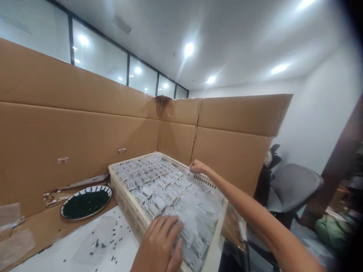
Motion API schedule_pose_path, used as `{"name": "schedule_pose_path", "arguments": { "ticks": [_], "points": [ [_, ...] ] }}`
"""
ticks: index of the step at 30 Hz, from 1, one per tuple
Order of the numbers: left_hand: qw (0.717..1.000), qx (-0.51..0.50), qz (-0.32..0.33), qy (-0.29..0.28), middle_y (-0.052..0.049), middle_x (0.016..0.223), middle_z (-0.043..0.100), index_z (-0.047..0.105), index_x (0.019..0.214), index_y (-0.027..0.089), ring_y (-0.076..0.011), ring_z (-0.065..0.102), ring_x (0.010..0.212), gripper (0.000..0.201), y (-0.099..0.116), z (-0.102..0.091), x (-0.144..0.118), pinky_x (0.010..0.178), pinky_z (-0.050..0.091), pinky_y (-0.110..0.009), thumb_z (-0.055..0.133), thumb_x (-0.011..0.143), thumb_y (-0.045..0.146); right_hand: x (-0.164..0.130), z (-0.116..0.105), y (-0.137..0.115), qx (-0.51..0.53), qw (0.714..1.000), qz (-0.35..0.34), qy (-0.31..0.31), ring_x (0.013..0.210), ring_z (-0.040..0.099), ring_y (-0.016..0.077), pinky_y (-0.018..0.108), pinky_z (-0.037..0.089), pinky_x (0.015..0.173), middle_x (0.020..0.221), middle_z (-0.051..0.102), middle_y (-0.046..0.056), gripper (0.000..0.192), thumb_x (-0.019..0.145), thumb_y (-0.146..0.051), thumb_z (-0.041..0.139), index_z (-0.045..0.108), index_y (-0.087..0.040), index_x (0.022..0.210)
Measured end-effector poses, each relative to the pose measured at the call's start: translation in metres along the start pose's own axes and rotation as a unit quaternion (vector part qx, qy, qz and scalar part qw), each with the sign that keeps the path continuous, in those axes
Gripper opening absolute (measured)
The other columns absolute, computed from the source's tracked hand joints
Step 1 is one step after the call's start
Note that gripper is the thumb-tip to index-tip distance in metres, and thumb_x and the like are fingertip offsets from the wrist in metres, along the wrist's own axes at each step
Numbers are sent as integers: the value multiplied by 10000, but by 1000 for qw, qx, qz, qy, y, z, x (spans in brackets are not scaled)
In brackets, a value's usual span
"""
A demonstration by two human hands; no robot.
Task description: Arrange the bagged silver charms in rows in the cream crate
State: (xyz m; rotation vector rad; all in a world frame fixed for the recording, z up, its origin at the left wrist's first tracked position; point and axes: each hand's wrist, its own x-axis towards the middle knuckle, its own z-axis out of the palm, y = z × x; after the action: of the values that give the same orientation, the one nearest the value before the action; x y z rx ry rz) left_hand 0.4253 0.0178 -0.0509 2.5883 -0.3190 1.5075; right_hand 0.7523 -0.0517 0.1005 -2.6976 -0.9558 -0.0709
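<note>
A cream plastic basket (124,196) with slotted walls holds rows of small grey-white tag-shaped parts (160,201), each with a rounded loop at one end. Clear plastic film (187,200) lies among them, and more parts show beneath it. At the far right side of the basket, my right hand (199,166) pinches one small tag-shaped part (189,171) at its fingertips. My left hand (163,241) rests over the near left rim, its fingers stretched out above the parts with nothing visible in them.
An oval plate (106,190) with a blue-patterned rim holds many tiny dark green pieces. More dark bits lie scattered on a white sheet (85,241). Cardboard walls (85,136) rise behind and to the right. A grey chair (295,185) stands beyond.
</note>
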Motion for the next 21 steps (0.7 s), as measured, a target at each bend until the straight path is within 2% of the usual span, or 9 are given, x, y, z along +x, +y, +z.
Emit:
{"name": "schedule_pose_path", "arguments": {
  "ticks": [6, 9, 13, 17, 21],
  "points": [
    [998, 41, 34, 15, 1, 1227, 722, 708, 1212, 249, -150, 645, 1084, 298, -9, 3, 1, 949, 570, -297, 503, 1008, 320, 4, 25, 11, -99, 990, 53, -85, 1022, 711, 204, 399, 609, 945, 1115, 723, 92, 300, 1030, -379, 701, 720, -106, 1153],
    [998, 48, 41, 14, 12, 1229, 725, 706, 1216, 258, -147, 649, 1083, 299, -9, 2, 2, 946, 573, -297, 503, 1002, 309, 2, 31, 13, -130, 987, 48, -88, 1097, 728, 251, 420, 586, 979, 1162, 748, 147, 267, 1006, -301, 682, 763, -104, 1166],
    [998, 50, 34, 2, 10, 1253, 721, 703, 1231, 252, -154, 648, 1104, 313, -8, -1, 4, 949, 577, -309, 506, 992, 300, -3, 29, 16, -143, 986, 29, -76, 1181, 718, 309, 376, 564, 968, 1252, 736, 191, 339, 947, -238, 637, 788, -144, 1236],
    [996, 63, 59, 22, 23, 1217, 734, 710, 1207, 248, -145, 657, 1056, 300, -10, -1, 6, 907, 580, -297, 513, 985, 289, -6, 25, 20, -155, 984, 27, -78, 1136, 734, 327, 351, 571, 902, 1224, 742, 208, 372, 910, -215, 632, 793, -131, 1236],
    [998, 48, 37, 8, 9, 1235, 727, 706, 1214, 246, -157, 657, 1084, 301, -8, -1, 4, 939, 582, -319, 518, 984, 292, -3, 26, 21, -169, 982, 16, -87, 1086, 748, 314, 332, 572, 867, 1189, 754, 199, 365, 903, -220, 627, 803, -142, 1212]
  ]
}}
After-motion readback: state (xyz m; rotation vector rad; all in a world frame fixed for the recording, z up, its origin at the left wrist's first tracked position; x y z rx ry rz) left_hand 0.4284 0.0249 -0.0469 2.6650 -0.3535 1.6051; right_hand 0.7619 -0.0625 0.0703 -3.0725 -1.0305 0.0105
